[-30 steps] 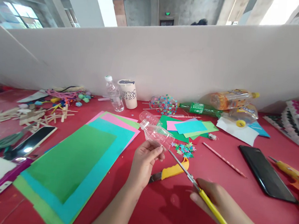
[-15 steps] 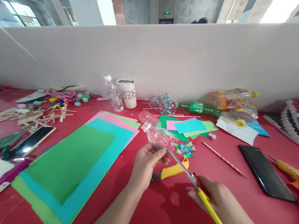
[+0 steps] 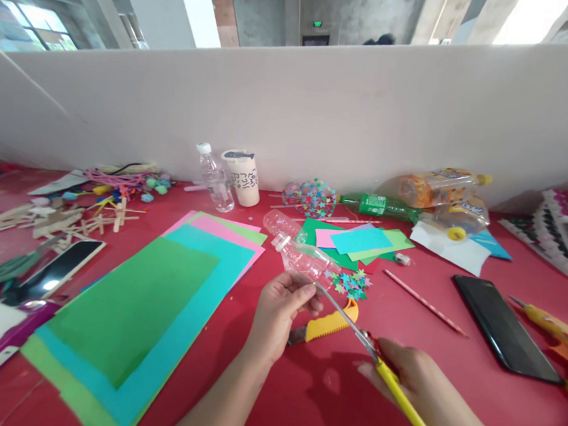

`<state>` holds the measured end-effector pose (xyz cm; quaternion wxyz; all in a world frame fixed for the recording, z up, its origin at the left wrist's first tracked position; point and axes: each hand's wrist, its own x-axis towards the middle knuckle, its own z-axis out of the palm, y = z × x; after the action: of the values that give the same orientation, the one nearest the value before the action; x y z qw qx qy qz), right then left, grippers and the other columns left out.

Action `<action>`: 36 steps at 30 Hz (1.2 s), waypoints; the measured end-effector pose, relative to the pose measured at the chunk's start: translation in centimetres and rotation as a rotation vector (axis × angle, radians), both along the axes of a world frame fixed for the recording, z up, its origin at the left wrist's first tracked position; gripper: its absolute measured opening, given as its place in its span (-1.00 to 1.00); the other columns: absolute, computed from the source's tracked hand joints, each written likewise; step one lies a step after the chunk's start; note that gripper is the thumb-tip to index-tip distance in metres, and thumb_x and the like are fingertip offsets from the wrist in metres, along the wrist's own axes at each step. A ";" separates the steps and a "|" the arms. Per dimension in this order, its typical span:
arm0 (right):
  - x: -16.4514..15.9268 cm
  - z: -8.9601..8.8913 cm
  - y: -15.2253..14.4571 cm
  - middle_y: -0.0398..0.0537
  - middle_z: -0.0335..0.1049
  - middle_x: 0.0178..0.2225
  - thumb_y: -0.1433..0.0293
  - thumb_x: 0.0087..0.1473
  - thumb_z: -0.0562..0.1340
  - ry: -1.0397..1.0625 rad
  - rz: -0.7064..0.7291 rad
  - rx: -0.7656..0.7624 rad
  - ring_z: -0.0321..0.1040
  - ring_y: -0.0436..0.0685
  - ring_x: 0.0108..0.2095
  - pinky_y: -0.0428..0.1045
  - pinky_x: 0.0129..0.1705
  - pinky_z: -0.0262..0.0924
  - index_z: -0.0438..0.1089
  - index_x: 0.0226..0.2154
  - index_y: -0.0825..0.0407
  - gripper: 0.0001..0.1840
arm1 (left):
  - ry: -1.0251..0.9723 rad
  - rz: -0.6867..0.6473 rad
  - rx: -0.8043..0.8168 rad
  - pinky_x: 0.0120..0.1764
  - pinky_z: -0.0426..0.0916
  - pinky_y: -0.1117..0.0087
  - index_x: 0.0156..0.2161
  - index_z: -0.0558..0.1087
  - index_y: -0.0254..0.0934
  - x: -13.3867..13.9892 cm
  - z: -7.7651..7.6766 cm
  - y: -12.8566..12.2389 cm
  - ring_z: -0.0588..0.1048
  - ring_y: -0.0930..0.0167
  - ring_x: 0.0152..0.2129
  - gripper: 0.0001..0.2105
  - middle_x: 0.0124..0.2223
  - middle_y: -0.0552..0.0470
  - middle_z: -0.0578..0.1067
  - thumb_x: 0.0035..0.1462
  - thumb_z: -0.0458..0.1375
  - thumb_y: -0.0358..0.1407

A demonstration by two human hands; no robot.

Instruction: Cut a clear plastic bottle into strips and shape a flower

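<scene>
While sheets of coloured paper point(image 3: 138, 313) fill the left of the desk point(image 3: 325, 408), it's the middle that's crowded: a yellow knife point(image 3: 331, 326) lies between the left hand point(image 3: 279, 310) and the right hand point(image 3: 404, 368), with a spill of little stars point(image 3: 352, 284) just beyond it. A black phone point(image 3: 506, 328) and a yellow glue gun point(image 3: 554, 333) sit well to the right. Lettering: the pale cup point(image 3: 243, 181) at the far side carries bold dark marks I can't read, and the label on the green bottle point(image 3: 380, 205) is too small to make out. Now the work: a clear bottle point(image 3: 306, 259), neck to the left, just beyond the left hand, whose finger and thumb pinch its near edge; the right hand is wrapped round yellow-handled scissors point(image 3: 413, 413), blades pointing at that edge.
</scene>
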<state>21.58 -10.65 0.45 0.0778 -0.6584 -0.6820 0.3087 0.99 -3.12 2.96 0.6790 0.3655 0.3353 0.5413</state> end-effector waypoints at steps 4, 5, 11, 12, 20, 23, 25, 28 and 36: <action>0.2 0.0 0.0 -0.22 0.10 -0.66 -0.05 0.06 0.05 0.000 0.003 0.007 -0.03 -0.01 -0.59 -0.09 -0.56 -0.20 0.11 -0.54 -0.01 -0.54 | 0.006 -0.016 -0.004 -0.50 0.36 0.54 -0.39 0.43 -0.33 -0.1 -0.1 0.1 0.47 0.53 -0.60 -0.94 -0.50 0.10 0.51 0.00 0.24 -0.41; 0.2 0.1 0.0 -0.22 0.11 -0.65 -0.05 0.06 0.05 0.004 0.013 0.002 -0.03 -0.01 -0.59 -0.09 -0.55 -0.19 0.11 -0.54 -0.01 -0.54 | 0.009 -0.024 -0.006 -0.50 0.36 0.53 -0.39 0.43 -0.33 -0.1 -0.1 0.1 0.47 0.53 -0.61 -0.94 -0.50 0.10 0.51 0.01 0.23 -0.41; 0.1 1.3 0.1 -0.15 0.24 -0.57 -0.08 0.09 -0.03 -0.014 0.083 -0.022 0.15 0.03 -0.57 -0.08 -0.51 -0.12 0.09 -0.51 -0.02 -0.51 | 0.033 -0.121 -0.024 -0.51 0.35 0.51 -0.38 0.45 -0.38 0.2 -0.3 -0.1 0.48 0.50 -0.61 -0.94 -0.47 0.00 0.54 0.00 0.23 -0.42; 0.1 1.5 0.1 -0.13 0.27 -0.56 -0.09 0.09 -0.04 -0.021 0.083 -0.017 0.18 0.05 -0.56 -0.08 -0.51 -0.11 0.10 -0.50 -0.02 -0.51 | 0.035 -0.132 -0.028 -0.50 0.35 0.51 -0.38 0.45 -0.38 0.2 -0.3 -0.2 0.48 0.49 -0.61 -0.94 -0.47 -0.01 0.55 0.00 0.23 -0.42; 0.0 1.5 0.0 -0.08 0.33 -0.56 -0.06 0.09 -0.02 -0.071 0.053 -0.012 0.27 0.10 -0.54 -0.07 -0.51 -0.09 0.15 -0.48 -0.03 -0.54 | 0.036 -0.159 -0.067 -0.50 0.32 0.54 -0.39 0.46 -0.38 0.2 -0.3 -0.2 0.46 0.52 -0.60 -0.95 -0.46 -0.02 0.54 0.02 0.21 -0.40; -0.2 1.5 0.0 -0.09 0.32 -0.58 -0.06 0.07 0.01 -0.072 0.041 -0.013 0.25 0.09 -0.56 -0.08 -0.52 -0.12 0.13 -0.51 -0.02 -0.55 | 0.040 -0.164 -0.095 -0.52 0.29 0.57 -0.41 0.45 -0.39 0.2 -0.2 -0.2 0.45 0.55 -0.62 -0.94 -0.47 -0.02 0.53 0.03 0.19 -0.41; -0.2 1.4 0.1 -0.10 0.29 -0.60 -0.06 0.06 0.02 -0.055 0.023 -0.008 0.22 0.06 -0.58 -0.09 -0.53 -0.14 0.12 -0.53 -0.02 -0.54 | 0.042 -0.165 -0.107 -0.53 0.29 0.57 -0.42 0.45 -0.39 0.2 -0.1 -0.2 0.44 0.55 -0.62 -0.94 -0.47 -0.02 0.53 0.04 0.19 -0.41; -0.1 1.0 0.2 -0.14 0.23 -0.64 -0.07 0.05 0.02 -0.033 0.006 -0.009 0.13 0.02 -0.61 -0.09 -0.55 -0.16 0.13 -0.55 -0.01 -0.52 | 0.044 -0.164 -0.114 -0.53 0.28 0.56 -0.42 0.46 -0.39 0.2 -0.1 -0.2 0.44 0.54 -0.62 -0.94 -0.47 -0.02 0.53 0.03 0.19 -0.40; 0.3 0.0 0.7 -0.21 0.11 -0.66 -0.08 0.06 0.01 -0.033 0.024 -0.044 -0.01 -0.02 -0.61 -0.10 -0.57 -0.18 0.13 -0.55 0.00 -0.50 | 0.029 -0.160 -0.103 -0.51 0.30 0.56 -0.40 0.46 -0.38 0.1 -0.2 -0.1 0.45 0.54 -0.61 -0.96 -0.47 0.00 0.53 0.03 0.19 -0.42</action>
<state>21.85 -9.99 0.45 0.0483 -0.6569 -0.6839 0.3137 1.04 -3.19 2.72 0.7331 0.3635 0.3420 0.4620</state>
